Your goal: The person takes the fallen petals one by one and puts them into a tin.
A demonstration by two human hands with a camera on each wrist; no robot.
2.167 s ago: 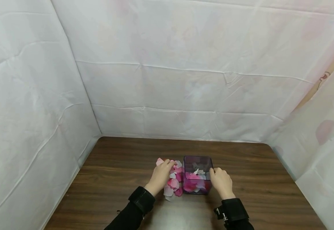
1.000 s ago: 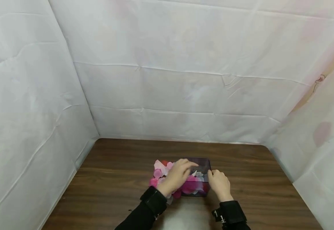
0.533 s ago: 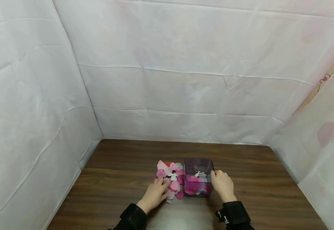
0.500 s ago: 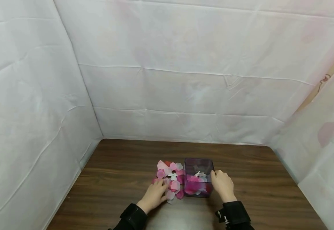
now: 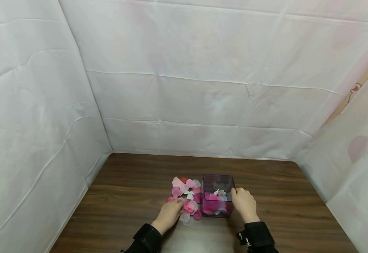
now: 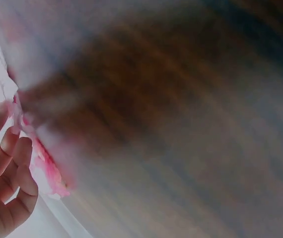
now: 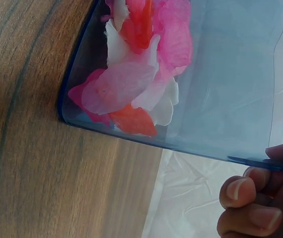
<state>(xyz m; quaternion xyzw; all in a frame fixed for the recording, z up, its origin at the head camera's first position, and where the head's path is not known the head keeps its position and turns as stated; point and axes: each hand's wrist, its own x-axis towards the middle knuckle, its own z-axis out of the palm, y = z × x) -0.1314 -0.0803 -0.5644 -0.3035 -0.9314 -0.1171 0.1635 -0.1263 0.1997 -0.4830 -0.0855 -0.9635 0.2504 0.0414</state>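
Pink, white and red fabric flower petals [image 5: 190, 206] lie in a loose pile on the table. At the pile's near left side is my left hand [image 5: 169, 213]. In the left wrist view, its thumb and fingertips pinch a thin pink petal [image 6: 16, 115] at the pile's edge. Right of the pile stands a see-through purple box [image 5: 219, 180], open at the top. Several petals [image 7: 126, 84] cover its bottom. My right hand [image 5: 245, 204] grips the box's right rim, thumb on one side of the wall and curled fingers on the other.
A dark wood-grain table [image 5: 133, 175] lies under everything. White cloth walls [image 5: 184, 98] with folds close off the back, left and right sides. Black bands [image 5: 149, 237] circle both wrists.
My left hand went from the pile to above the box, then back to the pile's near left side. Its fingers have since drawn together on a petal. The right hand stays on the box.
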